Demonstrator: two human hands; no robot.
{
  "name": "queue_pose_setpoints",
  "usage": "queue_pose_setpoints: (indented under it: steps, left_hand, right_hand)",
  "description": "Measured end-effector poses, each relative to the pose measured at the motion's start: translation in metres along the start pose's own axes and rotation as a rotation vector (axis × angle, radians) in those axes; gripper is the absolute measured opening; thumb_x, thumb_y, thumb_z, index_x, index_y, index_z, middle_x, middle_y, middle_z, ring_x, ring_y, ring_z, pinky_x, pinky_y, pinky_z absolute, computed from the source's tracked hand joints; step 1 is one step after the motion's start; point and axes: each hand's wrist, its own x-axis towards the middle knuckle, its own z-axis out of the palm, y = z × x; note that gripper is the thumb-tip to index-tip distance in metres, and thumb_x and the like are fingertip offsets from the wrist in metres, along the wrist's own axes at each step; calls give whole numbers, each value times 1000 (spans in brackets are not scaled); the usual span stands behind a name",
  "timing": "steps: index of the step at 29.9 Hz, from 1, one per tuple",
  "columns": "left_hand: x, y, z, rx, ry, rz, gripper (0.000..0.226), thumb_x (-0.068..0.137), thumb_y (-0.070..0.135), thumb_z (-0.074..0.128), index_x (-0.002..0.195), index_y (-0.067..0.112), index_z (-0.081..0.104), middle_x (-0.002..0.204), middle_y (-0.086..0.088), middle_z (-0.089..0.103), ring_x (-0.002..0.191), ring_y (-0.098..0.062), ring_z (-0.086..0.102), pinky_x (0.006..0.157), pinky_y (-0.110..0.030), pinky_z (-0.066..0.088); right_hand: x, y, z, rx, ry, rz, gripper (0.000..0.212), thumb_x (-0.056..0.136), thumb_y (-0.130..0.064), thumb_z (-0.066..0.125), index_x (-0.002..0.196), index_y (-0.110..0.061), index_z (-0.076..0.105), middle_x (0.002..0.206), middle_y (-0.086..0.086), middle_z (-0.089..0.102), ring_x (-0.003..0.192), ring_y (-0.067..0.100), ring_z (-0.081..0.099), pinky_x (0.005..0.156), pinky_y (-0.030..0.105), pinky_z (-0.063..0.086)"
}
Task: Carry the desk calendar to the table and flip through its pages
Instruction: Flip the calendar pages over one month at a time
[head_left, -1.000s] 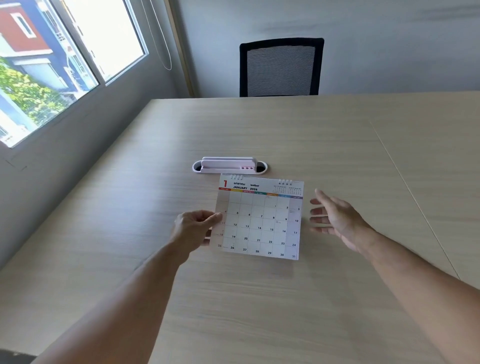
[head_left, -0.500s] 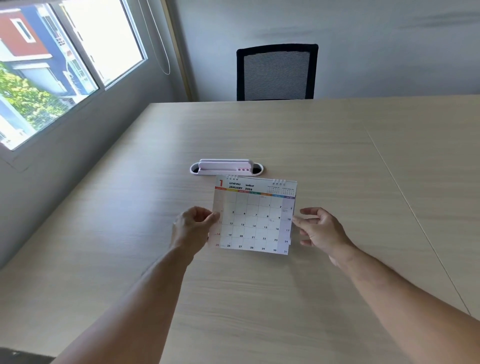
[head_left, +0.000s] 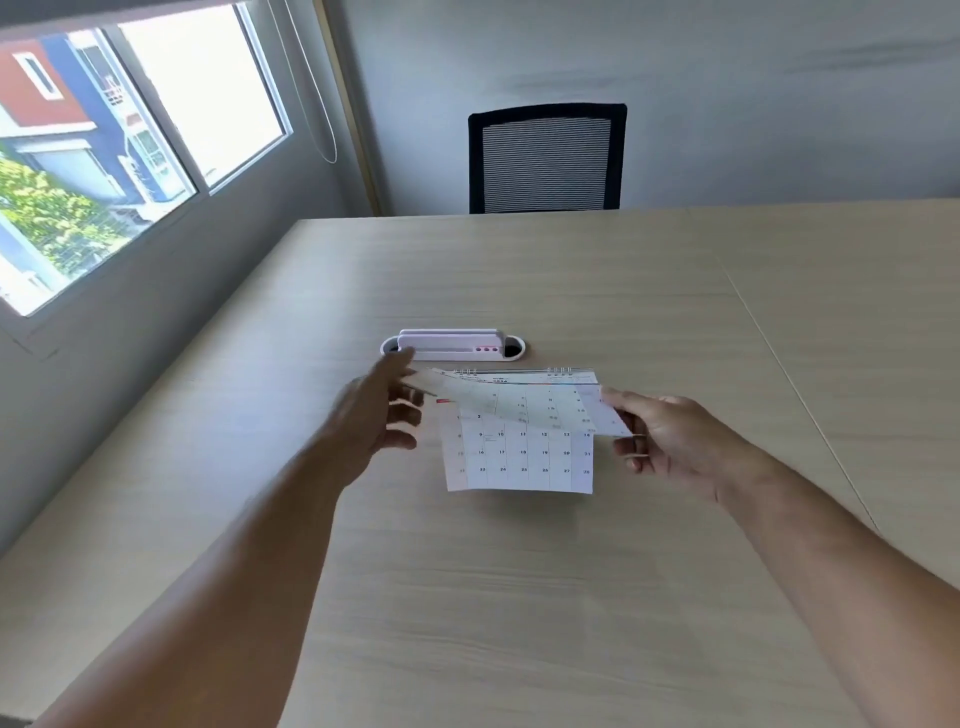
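The white spiral-bound desk calendar (head_left: 519, 457) stands on the light wooden table (head_left: 519, 597), its date grid facing me. Its top page (head_left: 519, 402) is lifted and swung partway up toward the wire binding. My right hand (head_left: 670, 441) pinches the lower right corner of that raised page. My left hand (head_left: 379, 421) is blurred at the page's left edge, fingers spread; whether it touches the page is unclear. The page beneath shows its lower rows of dates.
A white cable-port cover with red dots (head_left: 452, 345) is set into the table just behind the calendar. A black mesh office chair (head_left: 545, 158) stands at the far edge. A window (head_left: 119, 140) and grey wall run along the left side.
My right hand closed on the January page's right edge and lifted it upward. My left hand let go of the calendar's left side and moved up beside the rising page.
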Motion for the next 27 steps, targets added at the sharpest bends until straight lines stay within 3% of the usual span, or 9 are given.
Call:
queue_pose_setpoints:
  steps: [2, 4, 6, 9, 13, 16, 20, 24, 27]
  left_hand:
    - [8, 0, 3, 9, 105, 158, 25, 93, 33, 57, 85, 18, 75, 85, -1, 76, 82, -19, 67, 67, -40, 55]
    - [15, -3, 3, 169, 98, 295, 22, 83, 30, 61, 82, 27, 83, 120, 4, 76, 108, -14, 67, 91, -43, 56]
    - [22, -7, -1, 374, 39, 342, 15, 82, 28, 73, 86, 34, 85, 140, 15, 65, 122, -1, 60, 104, -28, 46]
    - [29, -5, -1, 489, 40, 370, 10, 84, 39, 82, 93, 36, 85, 117, 17, 76, 102, 13, 65, 87, -11, 44]
    - [41, -3, 3, 383, 69, 374, 13, 82, 32, 86, 93, 27, 83, 96, 12, 82, 82, 7, 71, 78, -18, 49]
    - [52, -1, 8, 337, 71, 379, 13, 84, 28, 84, 96, 29, 80, 95, 11, 82, 76, 10, 70, 76, -22, 52]
    - [68, -3, 17, 346, 37, 374, 35, 88, 19, 81, 121, 24, 72, 110, 6, 79, 86, 10, 73, 66, -10, 53]
    - [75, -12, 28, 477, 28, 270, 40, 91, 22, 78, 130, 21, 70, 114, 11, 71, 104, -12, 72, 67, -6, 50]
    - [73, -17, 34, 527, 69, 208, 46, 94, 36, 73, 136, 21, 65, 124, 3, 70, 99, -16, 67, 83, -24, 54]
  right_hand:
    - [-1, -11, 1, 4, 7, -5, 22, 90, -31, 75, 99, -11, 70, 66, -1, 60, 56, 16, 53, 52, 30, 41]
    - [0, -19, 2, -24, 33, -10, 22, 87, -30, 75, 99, -13, 72, 76, 0, 64, 63, 17, 57, 58, 30, 44]
    - [1, -23, 4, -76, 79, -25, 19, 86, -31, 75, 96, -15, 76, 86, 2, 66, 69, 17, 57, 64, 31, 45]
    - [4, -25, 5, -209, 163, -84, 25, 86, -42, 70, 85, -21, 83, 104, -4, 77, 86, 19, 59, 79, 33, 48]
    - [11, -28, 7, -326, 310, -242, 46, 94, -57, 45, 80, -39, 85, 139, 7, 65, 125, 33, 59, 108, 50, 47]
    - [20, -31, 11, -277, 290, -325, 53, 99, -57, 34, 89, -42, 84, 132, -7, 69, 127, 22, 59, 114, 47, 37]
    - [36, -31, 17, -341, 279, -356, 45, 99, -59, 41, 116, -37, 77, 136, -11, 68, 132, 13, 55, 107, 35, 38]
    - [53, -25, 23, -346, 316, -350, 42, 99, -49, 55, 131, -24, 68, 135, -5, 67, 120, 8, 58, 93, 23, 41]
    - [65, -12, 23, -353, 315, -304, 41, 99, -40, 60, 137, -26, 62, 143, 0, 63, 120, 9, 58, 89, 16, 42]
